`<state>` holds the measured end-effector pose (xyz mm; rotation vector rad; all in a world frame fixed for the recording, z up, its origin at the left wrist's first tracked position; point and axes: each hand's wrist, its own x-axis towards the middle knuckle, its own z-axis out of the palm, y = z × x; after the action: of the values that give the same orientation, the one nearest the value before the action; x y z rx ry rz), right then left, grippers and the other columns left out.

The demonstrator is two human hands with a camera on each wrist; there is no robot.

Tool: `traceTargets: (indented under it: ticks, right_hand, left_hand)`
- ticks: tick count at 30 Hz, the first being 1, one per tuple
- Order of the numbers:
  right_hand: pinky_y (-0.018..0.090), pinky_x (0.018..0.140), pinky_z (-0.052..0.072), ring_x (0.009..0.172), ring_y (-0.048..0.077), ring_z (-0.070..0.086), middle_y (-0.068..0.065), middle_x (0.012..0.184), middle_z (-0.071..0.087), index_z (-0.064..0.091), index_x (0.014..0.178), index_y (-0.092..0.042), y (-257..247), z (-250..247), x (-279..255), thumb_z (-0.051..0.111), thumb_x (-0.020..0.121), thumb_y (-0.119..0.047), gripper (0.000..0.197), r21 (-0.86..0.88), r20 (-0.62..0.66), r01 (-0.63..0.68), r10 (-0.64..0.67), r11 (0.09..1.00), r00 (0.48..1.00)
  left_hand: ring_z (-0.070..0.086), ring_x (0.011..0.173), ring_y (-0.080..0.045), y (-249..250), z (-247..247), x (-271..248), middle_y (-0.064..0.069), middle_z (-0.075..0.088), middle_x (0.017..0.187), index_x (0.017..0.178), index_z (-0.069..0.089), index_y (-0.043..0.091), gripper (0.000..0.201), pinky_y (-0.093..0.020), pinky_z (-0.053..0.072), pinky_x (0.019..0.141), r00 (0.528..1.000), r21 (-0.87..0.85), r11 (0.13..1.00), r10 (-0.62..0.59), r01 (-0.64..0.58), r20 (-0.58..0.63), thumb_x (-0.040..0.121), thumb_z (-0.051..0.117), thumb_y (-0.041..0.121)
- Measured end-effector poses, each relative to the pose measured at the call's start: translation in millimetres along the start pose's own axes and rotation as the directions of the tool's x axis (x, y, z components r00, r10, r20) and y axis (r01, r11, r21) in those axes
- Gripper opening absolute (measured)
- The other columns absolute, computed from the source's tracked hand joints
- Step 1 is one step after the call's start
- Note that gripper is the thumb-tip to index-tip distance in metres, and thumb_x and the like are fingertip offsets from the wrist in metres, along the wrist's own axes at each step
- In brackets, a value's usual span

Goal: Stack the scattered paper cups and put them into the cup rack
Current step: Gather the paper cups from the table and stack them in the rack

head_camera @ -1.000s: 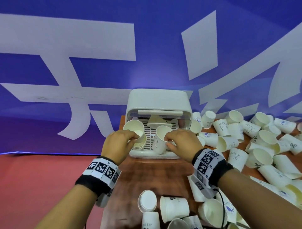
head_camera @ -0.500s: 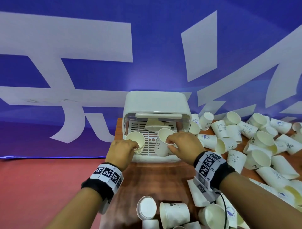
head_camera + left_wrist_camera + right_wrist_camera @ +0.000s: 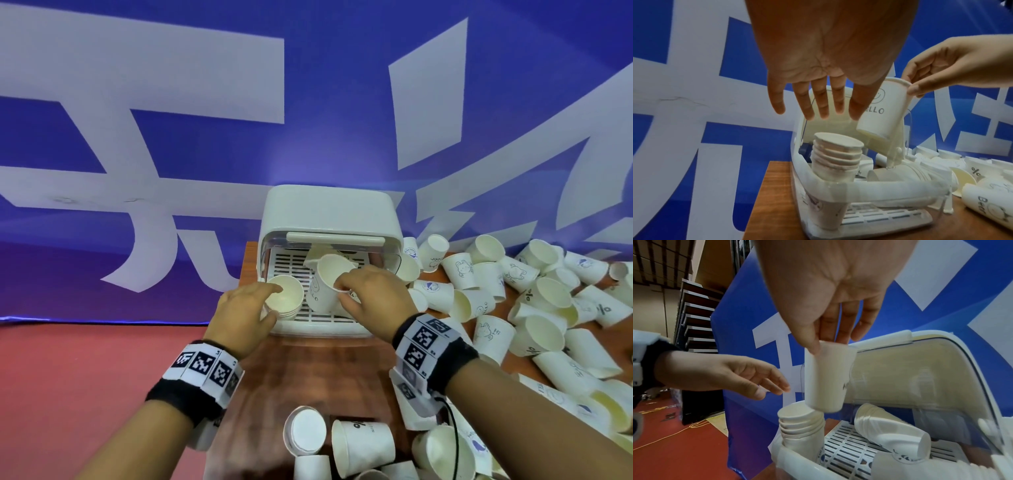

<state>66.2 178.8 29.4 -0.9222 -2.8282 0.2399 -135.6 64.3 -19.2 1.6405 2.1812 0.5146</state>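
Observation:
The white cup rack stands open at the back of the wooden table. A stack of paper cups stands upright in its front left corner, also seen as the stack and the stack. My left hand hovers just over that stack with straight fingers, holding nothing. My right hand pinches the rim of a single cup printed "HELLO", tilted above the rack's grid floor beside the stack. Another stack lies on its side inside the rack.
Many loose cups are piled over the right half of the table. Several more cups lie at the near edge. A blue banner stands behind the rack, and red floor lies left of the table edge.
My left hand lowered the stack into the rack's front left corner and let it go, opening its fingers. My right hand kept its cup over the rack.

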Motion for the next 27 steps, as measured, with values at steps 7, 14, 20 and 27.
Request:
traceTargets:
  ticks: [7, 14, 20, 27]
  right_hand:
    - [0.031, 0.06, 0.049, 0.069, 0.023, 0.062, -0.003, 0.07, 0.065, 0.067, 0.08, -0.018, -18, 13, 4, 0.077, 0.07, -0.015, 0.014, 0.017, -0.136, 0.11, -0.107, 0.994, 0.985]
    - [0.026, 0.058, 0.047, 0.064, 0.022, 0.061, -0.004, 0.065, 0.063, 0.065, 0.074, -0.02, -31, 27, 23, 0.082, 0.064, -0.019, 0.019, -0.04, -0.126, 0.166, -0.17, 0.985, 0.977]
    - [0.034, 0.061, 0.053, 0.074, 0.026, 0.063, 0.0, 0.074, 0.068, 0.07, 0.081, -0.017, -31, 41, 29, 0.075, 0.073, -0.016, 0.009, 0.02, -0.018, 0.19, -0.19, 0.982, 0.982]
    - [0.039, 0.088, 0.048, 0.105, 0.026, 0.059, 0.002, 0.107, 0.069, 0.069, 0.105, -0.014, -26, 47, 27, 0.06, 0.085, -0.014, 0.023, 0.059, 0.106, 0.147, -0.153, 0.987, 0.983]
  left_hand:
    - [0.042, 0.126, -0.018, -6, -16, -9, 0.007, 0.043, 0.139, 0.135, 0.042, 0.026, 0.054, -0.043, 0.034, 0.104, 0.997, -0.06, 0.996, -0.062, 0.06, -0.038, 0.085, 0.062, 0.024]
    - [0.039, 0.128, -0.02, -9, -17, -12, 0.006, 0.042, 0.14, 0.138, 0.037, 0.026, 0.061, -0.042, 0.031, 0.102, 0.993, -0.125, 0.989, -0.09, 0.079, -0.082, 0.084, 0.063, 0.022]
    - [0.042, 0.126, -0.019, -15, -13, -9, 0.005, 0.046, 0.137, 0.136, 0.04, 0.025, 0.06, -0.045, 0.037, 0.103, 0.991, -0.177, 0.983, -0.065, 0.044, -0.117, 0.081, 0.064, 0.021]
    - [0.043, 0.124, -0.018, -16, -9, -12, 0.008, 0.047, 0.136, 0.132, 0.044, 0.027, 0.056, -0.043, 0.037, 0.102, 0.989, -0.172, 0.985, -0.049, 0.024, -0.14, 0.081, 0.064, 0.021]
